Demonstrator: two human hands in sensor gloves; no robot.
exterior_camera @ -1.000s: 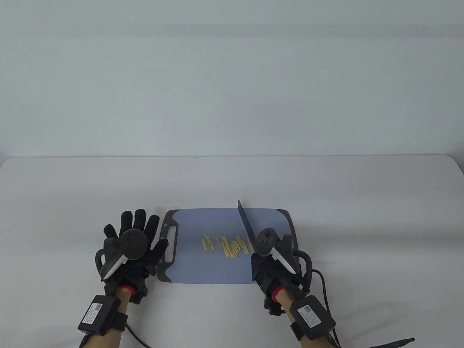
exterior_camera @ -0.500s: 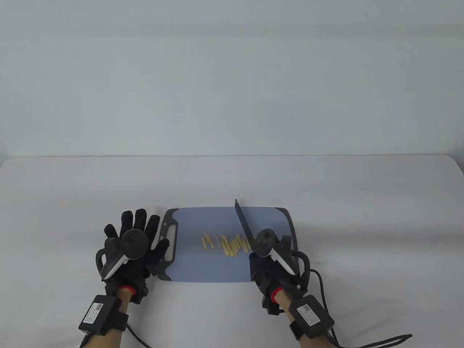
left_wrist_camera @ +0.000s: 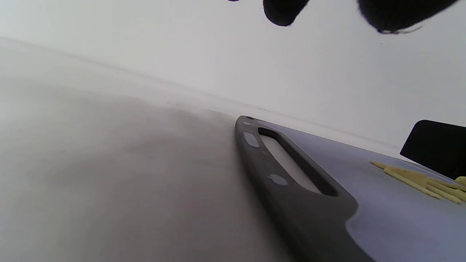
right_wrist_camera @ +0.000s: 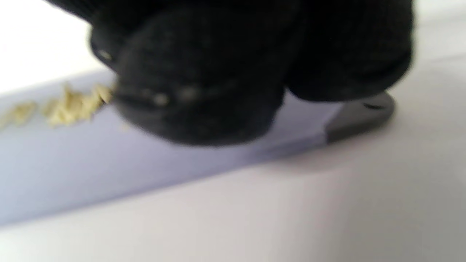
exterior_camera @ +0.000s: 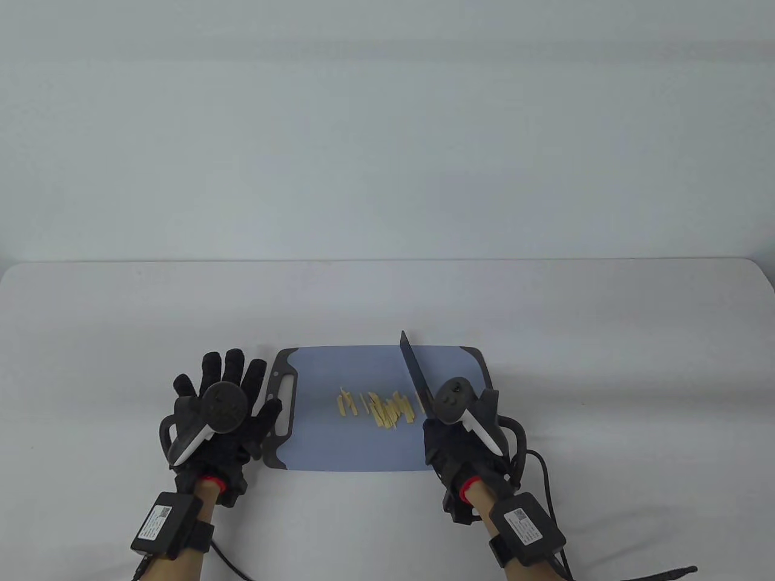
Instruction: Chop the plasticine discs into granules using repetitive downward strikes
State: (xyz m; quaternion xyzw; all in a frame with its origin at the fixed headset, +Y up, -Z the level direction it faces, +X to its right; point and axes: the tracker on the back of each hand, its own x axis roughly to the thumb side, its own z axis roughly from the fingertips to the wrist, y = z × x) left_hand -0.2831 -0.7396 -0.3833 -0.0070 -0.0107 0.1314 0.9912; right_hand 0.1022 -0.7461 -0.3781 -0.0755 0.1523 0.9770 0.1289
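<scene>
My right hand (exterior_camera: 451,448) curls its grip round the black knife (exterior_camera: 415,375), blade angled over the right end of the yellow plasticine strips (exterior_camera: 378,408) mid-board. My left hand (exterior_camera: 221,411) lies spread flat on the surface (exterior_camera: 605,363), thumb at the cutting board (exterior_camera: 339,448) handle edge.

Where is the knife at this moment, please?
In the table view the knife is held in the right hand over the right part of the board, its blade pointing away, just right of the yellow strips.
</scene>
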